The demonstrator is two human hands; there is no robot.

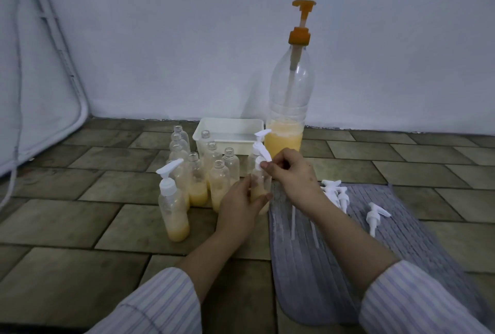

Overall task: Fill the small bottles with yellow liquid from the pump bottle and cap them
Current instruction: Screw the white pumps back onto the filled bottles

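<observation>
Hands meet over one small bottle (259,189): the left hand (241,206) wraps its lower body, where the yellow liquid sits, while the right hand (290,173) pinches the white pump cap (261,155) at its neck. Beyond the right hand stands the tall pump bottle (290,98), yellow only at the bottom, with a white tray (230,130) beside it. Left of the left hand stands a capped bottle (174,207), open bottles (219,181) clustered behind. Right of the right hand, spare pump caps (337,194) lie on a grey mat (348,253) on the floor
</observation>
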